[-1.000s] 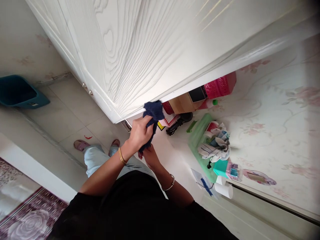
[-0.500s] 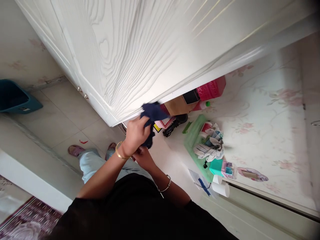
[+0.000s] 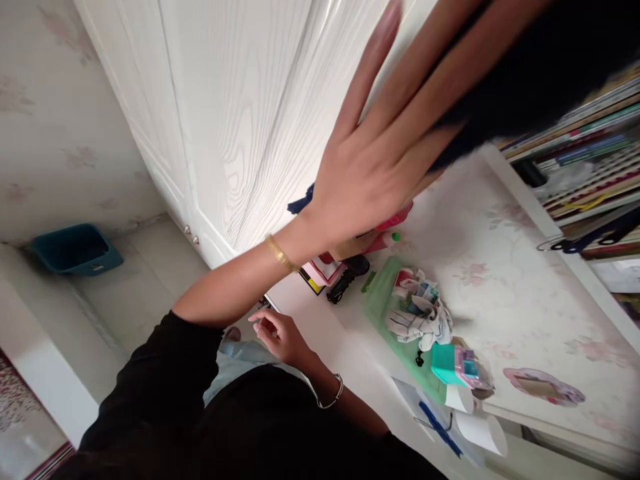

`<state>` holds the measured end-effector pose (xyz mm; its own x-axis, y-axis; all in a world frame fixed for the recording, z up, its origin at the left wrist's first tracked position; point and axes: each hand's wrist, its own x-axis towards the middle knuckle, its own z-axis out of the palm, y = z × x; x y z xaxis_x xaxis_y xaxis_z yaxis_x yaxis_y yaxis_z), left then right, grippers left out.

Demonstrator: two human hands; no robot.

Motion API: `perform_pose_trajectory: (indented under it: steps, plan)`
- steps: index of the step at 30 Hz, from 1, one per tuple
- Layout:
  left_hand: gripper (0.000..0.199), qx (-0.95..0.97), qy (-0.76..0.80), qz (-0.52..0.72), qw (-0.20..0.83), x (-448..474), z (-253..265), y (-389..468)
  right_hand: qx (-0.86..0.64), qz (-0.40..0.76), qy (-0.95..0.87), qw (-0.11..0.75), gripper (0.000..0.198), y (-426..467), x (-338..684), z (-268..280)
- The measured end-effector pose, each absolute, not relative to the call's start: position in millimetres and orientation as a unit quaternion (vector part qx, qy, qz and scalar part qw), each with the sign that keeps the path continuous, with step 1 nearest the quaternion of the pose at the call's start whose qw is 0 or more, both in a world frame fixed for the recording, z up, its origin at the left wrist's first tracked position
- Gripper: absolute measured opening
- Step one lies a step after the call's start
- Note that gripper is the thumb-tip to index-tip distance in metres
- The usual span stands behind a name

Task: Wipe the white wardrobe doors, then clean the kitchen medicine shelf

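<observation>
The person's left hand (image 3: 365,177), with a gold bracelet (image 3: 281,255) at the wrist, is raised close to the camera, back uppermost. Its fingers reach out almost straight, the outermost one parted from the rest, and the dark cloth (image 3: 540,80) lies against them and shows between them in the upper right corner; some fingertips are lost against it or cut off, so one cannot tell how firmly they have hold of it. A piece of navy fabric (image 3: 300,202) shows beside the wrist, at the edge of the white wood-grain panel (image 3: 240,107); whether it belongs to the same cloth cannot be told. The right hand (image 3: 283,337), below a silver bangle (image 3: 333,392), sits low in front of the body beside the white desktop (image 3: 345,353), fingers loosely curled, with nothing in its grasp. On the desktop, a green tray (image 3: 380,303) bears a striped cloth (image 3: 425,327), and a black corded object (image 3: 347,280) lies near it. Rows of books (image 3: 590,167) fill the shelf at upper right; a teal bin (image 3: 75,250) stands on the floor at left.
</observation>
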<state>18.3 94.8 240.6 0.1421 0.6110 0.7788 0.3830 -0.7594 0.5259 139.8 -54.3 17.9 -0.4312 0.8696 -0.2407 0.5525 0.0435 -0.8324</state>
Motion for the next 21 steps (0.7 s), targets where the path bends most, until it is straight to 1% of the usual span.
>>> perform_pose_trajectory:
  steps: [1, 2, 3, 4, 6, 7, 8, 10, 12, 14, 15, 17, 19, 21]
  plan:
    - [0.079, 0.754, 0.323, 0.572, 0.016, 16.8, 262.2, 100.7, -0.508, 0.465, -0.705, 0.171, 0.028, -54.0, 141.6, 21.3]
    - [0.085, 0.747, 0.32, 0.58, -0.061, 15.6, 274.7, 104.2, -0.511, 0.46, -0.705, 0.172, 0.029, -53.8, 143.7, 22.8]
    - [0.084, 0.734, 0.322, 0.588, -0.107, 15.0, 277.3, 105.9, -0.514, 0.46, -0.703, 0.172, 0.029, -53.6, 146.0, 22.6]
    - [0.076, 0.724, 0.332, 0.593, -0.12, 15.3, 269.9, 106.6, -0.515, 0.462, -0.702, 0.172, 0.028, -53.3, 148.2, 21.0]
    - [0.046, 0.709, 0.355, 0.601, -0.097, 18.2, 227.4, 108.4, -0.516, 0.469, -0.697, 0.165, 0.026, -51.6, 151.6, 15.5]
    - [0.032, 0.706, 0.368, 0.599, -0.082, 20.3, 194.8, 110.4, -0.518, 0.473, -0.694, 0.161, 0.026, -50.3, 152.7, 12.4]
    - [0.024, 0.711, 0.368, 0.594, -0.069, 22.1, 156.8, 113.1, -0.522, 0.478, -0.689, 0.157, 0.025, -48.6, 153.2, 9.7]
    - [0.016, 0.726, 0.359, 0.582, -0.067, 24.0, 74.1, 118.6, -0.534, 0.487, -0.674, 0.152, 0.023, -45.0, 153.3, 5.8]
    - [0.016, 0.734, 0.353, 0.577, -0.069, 22.7, -3.0, 119.8, -0.549, 0.494, -0.657, 0.153, 0.022, -42.1, 152.9, 4.0]
    - [0.016, 0.722, 0.361, 0.586, -0.065, 19.6, -61.5, 114.0, -0.561, 0.496, -0.644, 0.157, 0.021, -41.1, 153.1, 3.1]
    - [0.018, 0.715, 0.366, 0.591, -0.064, 18.1, -81.9, 109.0, -0.565, 0.495, -0.641, 0.157, 0.021, -41.6, 153.6, 2.5]
    - [0.023, 0.701, 0.376, 0.603, -0.056, 17.2, -105.5, 98.2, -0.572, 0.493, -0.638, 0.154, 0.021, -44.4, 155.3, 0.5]
    - [0.026, 0.676, 0.387, 0.626, -0.046, 19.9, -108.1, 91.8, -0.579, 0.49, -0.634, 0.15, 0.02, -48.3, 156.9, -2.1]
    - [0.027, 0.656, 0.397, 0.64, -0.054, 25.3, -91.8, 93.0, -0.587, 0.487, -0.629, 0.15, 0.019, -51.4, 156.9, -3.8]
